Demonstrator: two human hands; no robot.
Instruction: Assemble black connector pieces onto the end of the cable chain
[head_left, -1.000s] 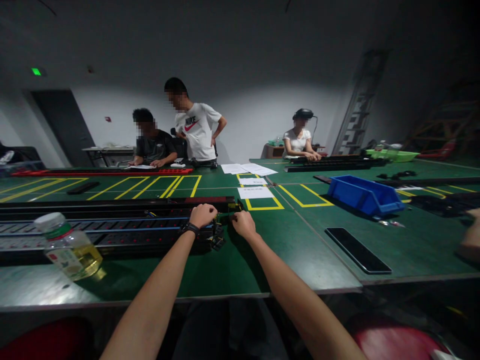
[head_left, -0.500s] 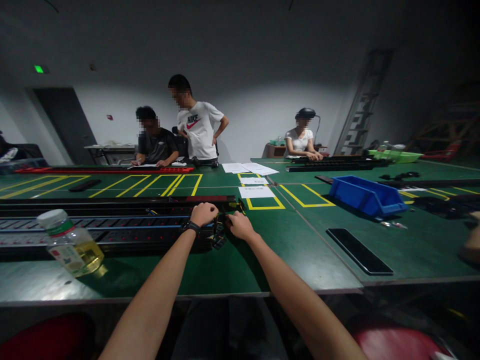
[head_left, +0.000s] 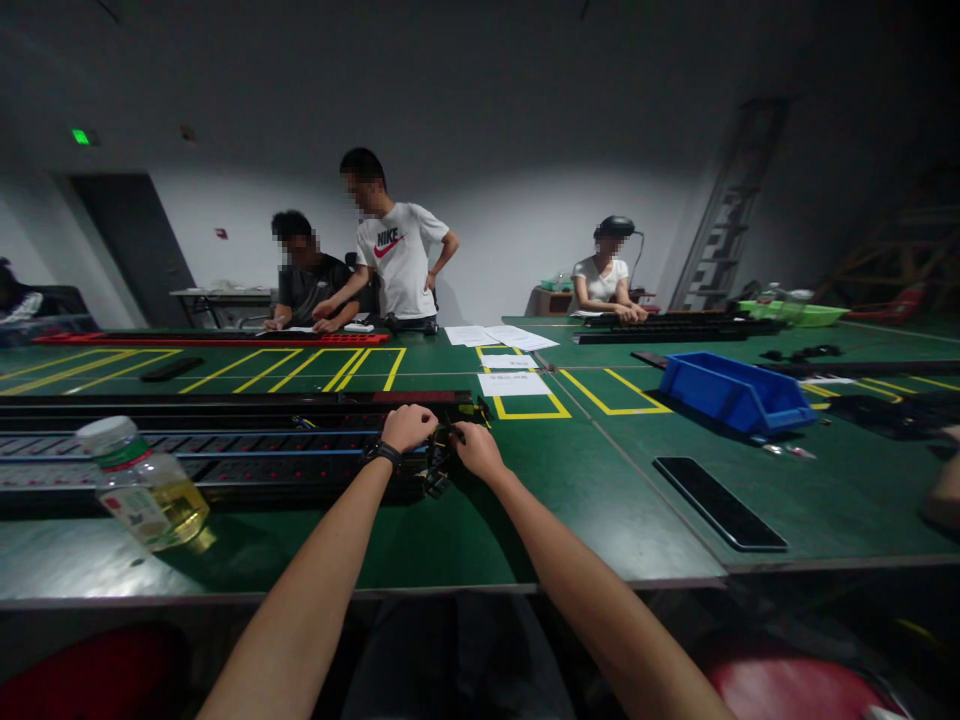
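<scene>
A long black rail assembly (head_left: pixel 225 455) with blue wires and red dots lies across the green table (head_left: pixel 570 500). My left hand (head_left: pixel 409 427), fingers curled, rests on its right end, a dark band on the wrist. My right hand (head_left: pixel 474 450) pinches small dark parts with yellow wires (head_left: pixel 442 440) at that same end. What the fingers hold is too small and dark to make out. Both hands nearly touch.
A bottle of yellow liquid (head_left: pixel 139 485) lies tilted at the near left. A dark flat slab (head_left: pixel 718 502) and a blue bin (head_left: pixel 731 392) sit to the right. White papers (head_left: pixel 512 383) lie beyond. Three people work at the far tables. Another person's arm (head_left: pixel 943 495) enters at right.
My right hand has slid left towards my left hand at the rail's end. The standing person in white has stretched an arm down to the far table.
</scene>
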